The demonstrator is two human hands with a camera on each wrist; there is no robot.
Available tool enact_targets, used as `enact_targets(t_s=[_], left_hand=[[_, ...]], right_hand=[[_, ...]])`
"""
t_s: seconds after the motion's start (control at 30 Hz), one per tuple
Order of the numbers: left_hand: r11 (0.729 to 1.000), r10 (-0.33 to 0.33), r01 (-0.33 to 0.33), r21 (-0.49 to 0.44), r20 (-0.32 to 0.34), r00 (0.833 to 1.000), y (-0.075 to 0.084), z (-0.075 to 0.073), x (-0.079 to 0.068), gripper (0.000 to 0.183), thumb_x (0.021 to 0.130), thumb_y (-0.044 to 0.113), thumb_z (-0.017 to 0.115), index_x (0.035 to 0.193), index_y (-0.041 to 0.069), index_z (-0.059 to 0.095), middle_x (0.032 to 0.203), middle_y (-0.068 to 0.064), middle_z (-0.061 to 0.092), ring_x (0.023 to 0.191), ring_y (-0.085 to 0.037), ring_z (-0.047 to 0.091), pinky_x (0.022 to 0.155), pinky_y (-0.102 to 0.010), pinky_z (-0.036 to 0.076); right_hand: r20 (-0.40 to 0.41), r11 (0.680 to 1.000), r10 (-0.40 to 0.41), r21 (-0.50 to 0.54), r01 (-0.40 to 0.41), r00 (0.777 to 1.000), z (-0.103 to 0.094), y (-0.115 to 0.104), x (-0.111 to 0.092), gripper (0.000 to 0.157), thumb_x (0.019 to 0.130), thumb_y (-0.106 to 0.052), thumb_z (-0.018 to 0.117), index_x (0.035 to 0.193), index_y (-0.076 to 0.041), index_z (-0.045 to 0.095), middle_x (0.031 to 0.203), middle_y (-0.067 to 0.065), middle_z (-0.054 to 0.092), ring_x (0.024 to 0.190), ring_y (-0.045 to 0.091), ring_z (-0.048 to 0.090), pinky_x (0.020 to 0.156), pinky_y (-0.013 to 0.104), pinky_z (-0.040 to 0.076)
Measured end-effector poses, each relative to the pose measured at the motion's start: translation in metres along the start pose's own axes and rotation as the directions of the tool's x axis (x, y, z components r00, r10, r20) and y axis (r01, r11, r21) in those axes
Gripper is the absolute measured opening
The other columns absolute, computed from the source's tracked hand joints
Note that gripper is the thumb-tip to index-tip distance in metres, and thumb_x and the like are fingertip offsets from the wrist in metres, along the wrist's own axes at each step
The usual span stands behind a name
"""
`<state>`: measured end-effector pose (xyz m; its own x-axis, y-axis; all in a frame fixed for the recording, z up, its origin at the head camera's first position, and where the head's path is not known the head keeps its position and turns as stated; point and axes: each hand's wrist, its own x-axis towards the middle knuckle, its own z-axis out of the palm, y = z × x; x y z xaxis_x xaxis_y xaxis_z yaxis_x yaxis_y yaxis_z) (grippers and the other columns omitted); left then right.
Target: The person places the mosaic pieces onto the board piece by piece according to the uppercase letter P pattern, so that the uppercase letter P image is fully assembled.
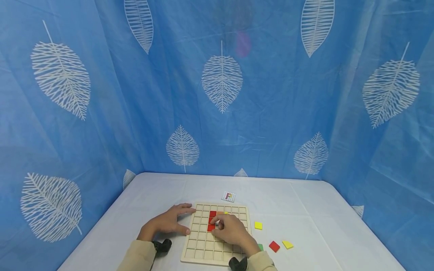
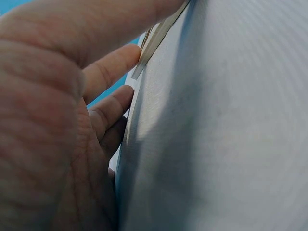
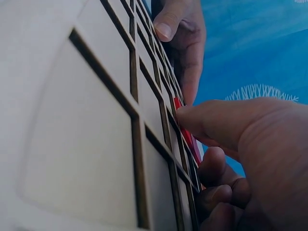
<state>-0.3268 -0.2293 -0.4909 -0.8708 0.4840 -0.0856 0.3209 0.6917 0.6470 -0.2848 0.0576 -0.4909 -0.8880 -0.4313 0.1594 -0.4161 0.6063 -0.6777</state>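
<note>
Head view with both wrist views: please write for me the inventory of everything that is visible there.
table: one, white, lower part of head view
curtain: panel count unclear, blue with white leaves, around the table
grid board: one, pale wood, on table
red tiles: at least three, red, in a column on board
orange tile: one, orange, beside top red tile
inner yellow tile: one, yellow, on board, partly hidden
pattern card: one, white with coloured squares, beyond board
loose yellow pieces: two, yellow, right of board
loose red tile: one, red, right of board
green piece: one, green, right of board, partly hidden
sleeves: two, beige, bottom edge
left hand: one, bare, at board's left edge
right hand: one, bare, over board
</note>
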Motion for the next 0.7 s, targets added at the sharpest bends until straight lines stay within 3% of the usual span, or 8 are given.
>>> enact_targets(t_s=[0.33, 0.7], left_hand=[[1.0, -0.004, 0.004, 0.0, 0.0, 1.0, 0.002, 0.0, -0.001, 0.081, 0.075, 0.05, 0.083, 0.147, 0.029, 0.052, 0.162, -0.007, 0.034, 0.151, -0.044, 0.022, 0.112, -0.076, 0.02], [1.0, -0.001, 0.001, 0.013, -0.001, 1.0, 0.004, -0.001, -0.003, 0.082, 0.076, 0.051, 0.082, 0.148, 0.027, 0.051, 0.162, -0.008, 0.034, 0.151, -0.044, 0.023, 0.111, -0.077, 0.02]], right_hand=[[0.032, 0.997, -0.028, 0.072, 0.026, 0.999, -0.009, -0.006, -0.001, 0.017, 0.09, -0.021, 0.074, 0.106, -0.017, 0.073, 0.071, -0.008, 0.057, 0.054, 0.004, 0.045, 0.051, 0.022, 0.038], [0.01, 0.998, -0.033, 0.046, 0.032, 0.999, -0.022, -0.012, -0.001, 0.021, 0.092, -0.024, 0.072, 0.111, -0.017, 0.074, 0.076, -0.008, 0.056, 0.058, 0.004, 0.044, 0.052, 0.022, 0.038]])
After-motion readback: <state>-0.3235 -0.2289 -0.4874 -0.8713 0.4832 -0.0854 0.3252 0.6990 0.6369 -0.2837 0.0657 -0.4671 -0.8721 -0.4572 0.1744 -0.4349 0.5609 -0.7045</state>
